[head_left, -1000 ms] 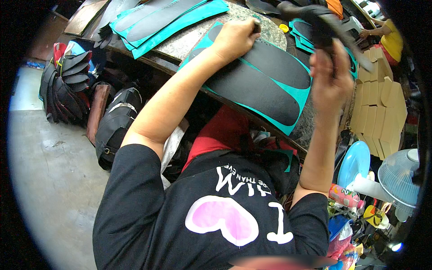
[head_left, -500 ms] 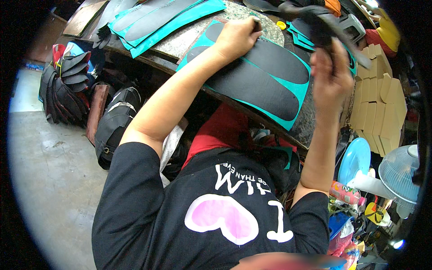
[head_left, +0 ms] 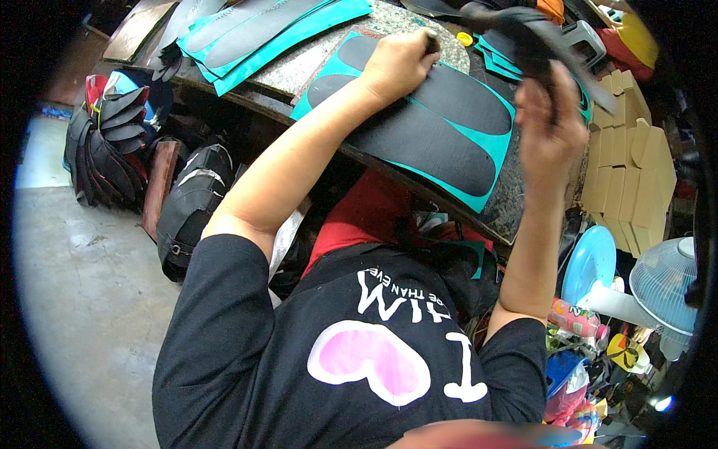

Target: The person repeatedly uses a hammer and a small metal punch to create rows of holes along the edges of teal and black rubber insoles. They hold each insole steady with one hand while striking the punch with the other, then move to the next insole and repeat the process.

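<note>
A teal sheet (head_left: pixel 482 150) lies at the table's near edge, with several black sole-shaped pieces (head_left: pixel 430 153) on it. My left hand (head_left: pixel 400 66) rests over the sheet's far part, closed in a fist. From its top pokes the dark end of a short punch-like tool (head_left: pixel 431 39); the rest is hidden by my fingers. Raised above the sheet's right side, my right hand (head_left: pixel 552 123) is closed around a dark hammer-like tool (head_left: pixel 535 45). Motion smears this tool, so its exact shape is unclear.
More teal sheets with black soles (head_left: pixel 262 34) lie farther left on the table. A yellow cap (head_left: pixel 464 39) sits near the dark tool. Cardboard boxes (head_left: pixel 624 176) are stacked at right, above a fan (head_left: pixel 662 288). Black sole bundles (head_left: pixel 112 150) stand at left.
Hardly anything differs. The table and sheet sit very slightly farther left in the picture. Both hands keep their holds, and the right one still shows motion blur.
</note>
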The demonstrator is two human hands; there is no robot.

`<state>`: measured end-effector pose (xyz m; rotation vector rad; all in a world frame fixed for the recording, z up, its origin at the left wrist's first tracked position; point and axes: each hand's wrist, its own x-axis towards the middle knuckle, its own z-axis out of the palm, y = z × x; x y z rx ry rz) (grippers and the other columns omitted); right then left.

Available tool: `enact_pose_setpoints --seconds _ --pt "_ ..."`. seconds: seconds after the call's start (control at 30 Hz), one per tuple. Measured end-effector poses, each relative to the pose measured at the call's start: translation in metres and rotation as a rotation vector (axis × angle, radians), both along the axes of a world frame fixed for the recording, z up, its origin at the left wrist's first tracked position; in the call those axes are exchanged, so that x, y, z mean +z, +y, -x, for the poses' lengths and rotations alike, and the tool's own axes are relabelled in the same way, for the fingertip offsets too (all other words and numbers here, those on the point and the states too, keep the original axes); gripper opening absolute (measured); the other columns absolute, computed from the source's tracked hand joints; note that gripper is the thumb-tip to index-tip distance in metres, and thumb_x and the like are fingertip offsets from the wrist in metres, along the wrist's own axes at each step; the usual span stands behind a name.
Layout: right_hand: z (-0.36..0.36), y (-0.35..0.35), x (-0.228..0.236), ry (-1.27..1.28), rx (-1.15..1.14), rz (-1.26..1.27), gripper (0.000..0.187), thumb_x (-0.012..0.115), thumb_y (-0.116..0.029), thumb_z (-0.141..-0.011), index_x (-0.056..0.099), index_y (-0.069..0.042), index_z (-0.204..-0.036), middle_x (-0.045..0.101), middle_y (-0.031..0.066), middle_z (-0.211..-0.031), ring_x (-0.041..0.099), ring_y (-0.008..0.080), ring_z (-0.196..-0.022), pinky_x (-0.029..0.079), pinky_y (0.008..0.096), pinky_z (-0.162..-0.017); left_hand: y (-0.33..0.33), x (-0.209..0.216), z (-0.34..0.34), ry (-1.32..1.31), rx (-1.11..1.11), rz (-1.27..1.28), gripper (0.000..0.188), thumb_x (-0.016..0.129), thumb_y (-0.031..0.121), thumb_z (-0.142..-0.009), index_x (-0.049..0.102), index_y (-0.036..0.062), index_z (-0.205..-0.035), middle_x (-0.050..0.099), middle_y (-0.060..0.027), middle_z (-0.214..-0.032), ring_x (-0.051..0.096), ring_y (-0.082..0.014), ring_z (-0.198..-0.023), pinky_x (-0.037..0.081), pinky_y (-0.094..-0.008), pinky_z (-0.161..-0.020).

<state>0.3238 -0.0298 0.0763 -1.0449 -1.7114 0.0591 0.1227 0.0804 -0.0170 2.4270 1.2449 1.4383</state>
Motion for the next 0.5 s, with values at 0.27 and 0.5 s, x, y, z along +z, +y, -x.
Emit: enact_pose_setpoints --seconds 0.27,0.5 --pt "-0.020 0.007 -0.039 -0.187 -0.250 0.485 0.040 0.061 -0.044 -0.094 0.066 -0.015 -0.122 0.072 0.0171 -0.097 0.070 0.0365 -0.090 0.053 0.0423 -0.077 0.013 0.010 0.014 -0.952 -0.113 0.332 0.012 0.068 0.012 -0.087 0.068 -0.0003 -0.089 0.072 -0.0088 -0.080 0.071 -0.0152 -0.072 0.056 -0.0291 -0.067" --pt "-0.017 0.014 -0.037 -0.155 -0.218 0.556 0.042 0.061 -0.045 -0.094 0.066 -0.015 -0.123 0.072 0.0162 -0.096 0.070 0.0347 -0.089 0.053 0.0401 -0.077 0.013 -0.004 0.041 -0.303 0.098 0.307 0.014 0.069 0.012 -0.086 0.067 0.0009 -0.094 0.072 -0.0099 -0.083 0.071 -0.0165 -0.075 0.056 -0.0306 -0.071"
